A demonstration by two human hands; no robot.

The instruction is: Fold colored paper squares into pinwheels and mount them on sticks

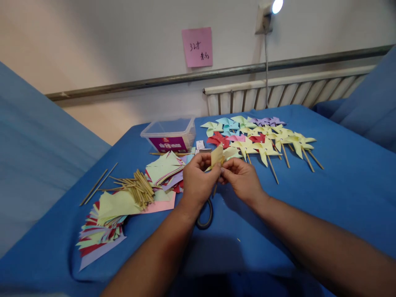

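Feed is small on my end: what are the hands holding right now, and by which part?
Both the left hand and the right hand pinch a pale yellow folded paper piece by its lower edge; its top sticks up above the fingers.

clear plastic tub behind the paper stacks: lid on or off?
Lid on. The clear plastic tub shows a flat translucent cover spanning its rim, with nothing sticking out. What is inside cannot be told; only a purple label shows on its front.

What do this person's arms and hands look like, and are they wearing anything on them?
Both arms are bare from the bottom edge of the picture to the wrist: no sleeves show. The left hand and the right hand wear no gloves, and no watch, bracelet or ring can be seen. There are no markings or cables on them.
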